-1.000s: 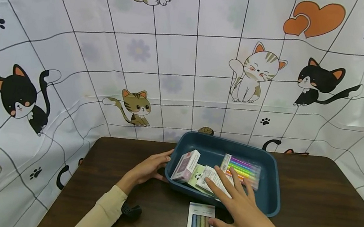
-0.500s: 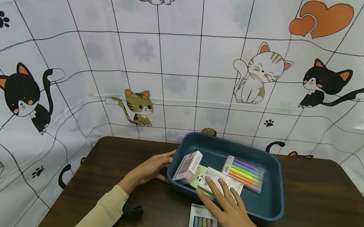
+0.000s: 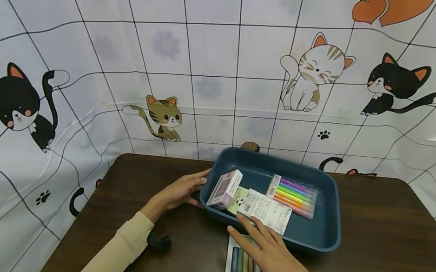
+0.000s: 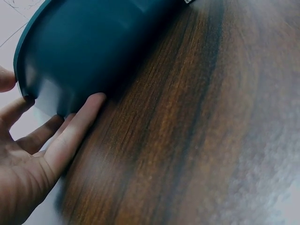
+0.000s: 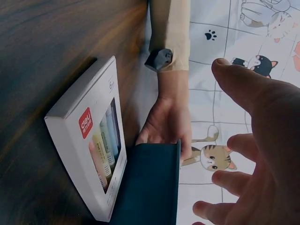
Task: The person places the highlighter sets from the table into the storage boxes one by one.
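Note:
My left hand rests its extended fingers against the left end of a dark blue plastic bin. In the left wrist view the fingertips touch the bin's outer wall. My right hand hovers with fingers spread, holding nothing, over a white box of coloured markers on the table in front of the bin. In the head view the hand partly hides that box. Inside the bin lie a pack of rainbow-coloured pens, a white labelled packet, a green packet and a small pink-and-white box.
The dark wooden table meets a cat-printed curtain behind the bin. A dark wrist-worn device sits at the left wrist.
My right hand has drawn back and to the left, from above the bin's contents to over the marker box. The left hand stays at the bin. The head view has shifted slightly.

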`<state>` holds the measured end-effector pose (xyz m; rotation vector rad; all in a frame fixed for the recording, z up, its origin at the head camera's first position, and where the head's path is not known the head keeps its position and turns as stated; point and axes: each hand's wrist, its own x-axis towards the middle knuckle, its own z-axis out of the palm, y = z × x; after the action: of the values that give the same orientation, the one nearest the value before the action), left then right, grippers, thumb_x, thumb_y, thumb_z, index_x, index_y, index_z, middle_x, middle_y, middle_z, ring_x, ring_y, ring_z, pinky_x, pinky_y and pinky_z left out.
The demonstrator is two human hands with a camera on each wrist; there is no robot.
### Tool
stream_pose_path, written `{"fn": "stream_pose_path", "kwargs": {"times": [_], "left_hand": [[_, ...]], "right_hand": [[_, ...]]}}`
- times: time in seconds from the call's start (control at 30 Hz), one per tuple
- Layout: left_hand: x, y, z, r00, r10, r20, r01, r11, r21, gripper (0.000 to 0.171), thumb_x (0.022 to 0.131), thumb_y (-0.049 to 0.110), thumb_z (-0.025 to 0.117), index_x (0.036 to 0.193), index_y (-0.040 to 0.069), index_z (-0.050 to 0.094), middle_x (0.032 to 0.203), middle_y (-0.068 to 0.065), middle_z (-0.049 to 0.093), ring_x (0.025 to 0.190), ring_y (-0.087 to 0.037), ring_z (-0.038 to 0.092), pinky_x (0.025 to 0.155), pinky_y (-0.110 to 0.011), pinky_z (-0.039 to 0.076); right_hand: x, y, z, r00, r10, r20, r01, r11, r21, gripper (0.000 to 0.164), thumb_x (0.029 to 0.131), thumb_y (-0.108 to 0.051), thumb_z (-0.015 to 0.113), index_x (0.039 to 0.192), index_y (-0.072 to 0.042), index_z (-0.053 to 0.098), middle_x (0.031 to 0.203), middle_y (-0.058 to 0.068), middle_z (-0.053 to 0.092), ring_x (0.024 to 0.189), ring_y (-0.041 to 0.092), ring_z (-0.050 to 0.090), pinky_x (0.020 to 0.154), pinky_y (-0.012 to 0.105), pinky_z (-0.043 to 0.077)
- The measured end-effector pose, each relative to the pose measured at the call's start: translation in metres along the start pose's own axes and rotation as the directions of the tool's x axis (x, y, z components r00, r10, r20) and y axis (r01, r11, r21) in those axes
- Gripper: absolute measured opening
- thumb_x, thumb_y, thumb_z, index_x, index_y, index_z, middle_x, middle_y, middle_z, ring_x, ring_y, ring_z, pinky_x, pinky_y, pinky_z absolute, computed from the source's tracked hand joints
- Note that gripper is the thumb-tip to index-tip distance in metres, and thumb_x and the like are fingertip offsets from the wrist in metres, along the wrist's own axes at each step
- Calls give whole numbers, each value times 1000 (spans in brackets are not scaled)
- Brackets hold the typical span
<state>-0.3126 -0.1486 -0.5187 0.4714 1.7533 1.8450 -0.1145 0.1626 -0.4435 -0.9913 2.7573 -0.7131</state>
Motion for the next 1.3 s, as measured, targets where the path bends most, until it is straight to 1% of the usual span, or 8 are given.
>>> {"fn": "stream_pose_path", "kwargs": {"times": [0.33, 0.53, 0.63, 0.77, 0.87, 1.03, 1.17, 1.3], "left_hand": [[1, 0, 0, 1000, -1, 4, 1, 1000, -14, 55, 111, 30, 44, 163, 22, 28, 161, -10, 33, 141, -36, 39, 85, -60, 54], [-1, 1, 1, 1000, -15, 8, 15, 1000, -20, 57, 111, 31, 45, 164, 22, 26, 162, -10, 32, 142, -34, 37, 86, -60, 54], [0, 1, 0, 1000, -13, 15, 13, 1000, -15, 57, 111, 32, 45, 164, 21, 25, 162, -11, 31, 143, -34, 36, 86, -60, 54], [1, 1, 0, 1000, -6, 20, 7, 1000, -12, 58, 111, 33, 45, 164, 22, 25, 162, -11, 32, 143, -34, 36, 86, -60, 54], [1, 3, 0, 1000, -7, 17, 7, 1000, -15, 58, 110, 34, 46, 164, 23, 26, 161, -10, 33, 143, -34, 36, 86, -60, 54], [1, 3, -1, 1000, -9, 10, 9, 1000, -16, 59, 110, 34, 46, 164, 23, 26, 161, -10, 34, 143, -34, 36, 86, -60, 54], [1, 0, -2, 1000, -9, 6, 9, 1000, -17, 58, 110, 34, 46, 164, 23, 26, 161, -9, 33, 144, -33, 35, 86, -60, 54], [2, -1, -2, 1000, -7, 9, 8, 1000, -12, 58, 110, 35, 47, 164, 24, 27, 162, -8, 33, 144, -33, 36, 86, -60, 54]], "right_hand": [[-2, 4, 0, 999, -47, -4, 47, 999, -14, 88, 91, -63, 65, 162, -42, 18, 169, -3, 15, 151, 32, 20, 111, 64, 29], [-4, 3, -2, 999, -30, 31, 30, 1000, -7, 83, 92, -69, 59, 162, -42, 23, 167, -5, 20, 150, 32, 21, 110, 65, 29], [-7, 0, -4, 997, -32, 64, 33, 999, -17, 77, 93, -69, 56, 160, -41, 29, 165, -7, 25, 147, 29, 27, 109, 63, 32], [-10, -4, -8, 993, -53, 108, 55, 998, -19, 72, 96, -69, 51, 158, -33, 41, 161, -5, 35, 143, 26, 34, 107, 61, 36], [-10, -4, -11, 988, -10, 156, 11, 1000, -2, 75, 94, -72, 49, 156, -29, 46, 160, 0, 38, 141, 28, 36, 107, 61, 37], [-10, -1, -12, 973, 91, 214, -94, 996, 2, 80, 90, -74, 54, 155, -27, 48, 161, 9, 34, 140, 33, 36, 106, 62, 37], [-12, 2, -9, 967, 130, 218, -137, 990, 16, 86, 89, -73, 58, 155, -20, 47, 161, 17, 32, 140, 39, 35, 106, 64, 36], [-13, 5, -4, 974, 137, 181, -144, 989, 24, 88, 88, -68, 64, 154, -12, 48, 157, 25, 33, 139, 46, 35, 105, 67, 34]]}}
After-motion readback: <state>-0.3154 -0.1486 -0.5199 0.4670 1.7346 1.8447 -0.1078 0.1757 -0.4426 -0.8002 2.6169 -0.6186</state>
